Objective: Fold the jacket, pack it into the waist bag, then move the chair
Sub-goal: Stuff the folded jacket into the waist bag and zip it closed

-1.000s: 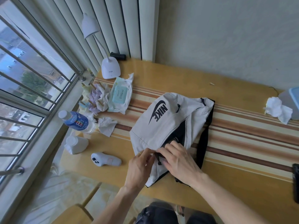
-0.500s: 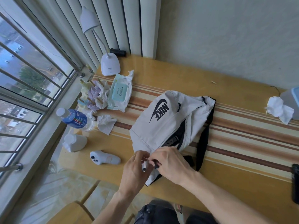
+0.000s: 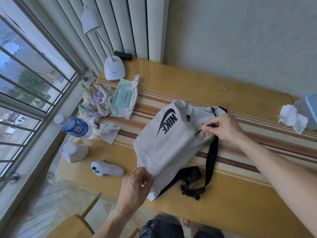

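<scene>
Packing step, closing stage. The pale grey fabric waist bag with black logo (image 3: 164,143) lies on my wooden striped surface (image 3: 240,212). My left hand (image 3: 135,184) pinches its near corner; my right hand (image 3: 223,127) pinches the zipper pull (image 3: 208,125), zip nearly closed. Next, I judge: finish the zip, then reach for the chair.

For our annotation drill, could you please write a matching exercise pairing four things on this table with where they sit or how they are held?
Things:
1. waist bag
2. desk lamp
3. drink bottle
4. game controller

States:
A. lying on its side by the window
B. upright at the table's far corner
C. zip pull pinched by the right hand, near end held by the left hand
D. near table edge, left of the bag

Pairs: 1-C, 2-B, 3-A, 4-D
</scene>
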Available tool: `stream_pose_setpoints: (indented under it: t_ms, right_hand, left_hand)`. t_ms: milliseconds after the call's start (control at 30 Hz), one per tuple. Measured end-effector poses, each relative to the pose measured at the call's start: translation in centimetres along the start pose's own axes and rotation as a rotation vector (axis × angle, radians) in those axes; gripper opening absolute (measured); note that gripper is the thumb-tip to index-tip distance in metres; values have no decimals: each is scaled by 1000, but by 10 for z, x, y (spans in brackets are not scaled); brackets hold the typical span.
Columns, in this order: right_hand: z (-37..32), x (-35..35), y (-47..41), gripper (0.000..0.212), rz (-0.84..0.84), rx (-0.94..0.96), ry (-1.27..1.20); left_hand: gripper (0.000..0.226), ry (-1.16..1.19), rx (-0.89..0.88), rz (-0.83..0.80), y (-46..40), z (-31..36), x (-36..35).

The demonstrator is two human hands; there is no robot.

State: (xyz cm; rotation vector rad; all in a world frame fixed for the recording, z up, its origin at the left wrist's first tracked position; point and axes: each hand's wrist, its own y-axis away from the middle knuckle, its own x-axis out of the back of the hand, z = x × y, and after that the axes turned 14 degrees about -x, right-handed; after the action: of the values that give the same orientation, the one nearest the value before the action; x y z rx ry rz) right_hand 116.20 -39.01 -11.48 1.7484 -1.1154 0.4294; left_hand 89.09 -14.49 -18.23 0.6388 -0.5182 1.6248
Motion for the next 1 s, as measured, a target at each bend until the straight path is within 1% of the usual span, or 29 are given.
stream_pose_setpoints:
  t_ms: [133,200,233,300,367,433,533,700,767,833,900,933,1000]
  right_hand:
    - [9,24,-38,12,112,-61,39]
    - [14,39,-56,9,185,-139,21]
    - [16,45,-64,9,215,-189,-8]
    - [20,49,-75,17,253,-281,-84]
    - [17,42,-79,21,276,-312,-189]
    - [2,36,-78,18,278,-288,-379]
    - [-31,40,-81,18,261,-191,-630]
    - [-104,52,-88,21,280,-11,-749]
    - [-131,56,-88,19,288,34,-795]
    - [-145,58,-90,15,289,52,-811]
    - [-146,55,-93,10,301,56,-752]
    - [-142,50,-91,9,301,44,-663]
    - [-128,29,-76,17,279,28,-364]
  left_hand:
    - [30,-14,18,-14,2,0,0]
    - [31,-15,21,-13,2,0,1]
    - [32,-7,19,-13,1,1,1]
    - [33,2,6,-18,0,5,1]
    - [33,9,5,-15,-1,8,1]
    - [34,22,21,22,-2,12,5]
    - [34,30,20,124,-5,20,19]
    - [31,17,34,303,-22,28,43]
    - [30,10,31,357,-28,33,48]
    - [28,-1,3,390,-32,37,49]
    - [25,-40,-11,375,-35,37,43]
    - [23,-53,5,340,-36,34,38]
    - [13,-66,67,238,-34,29,26]
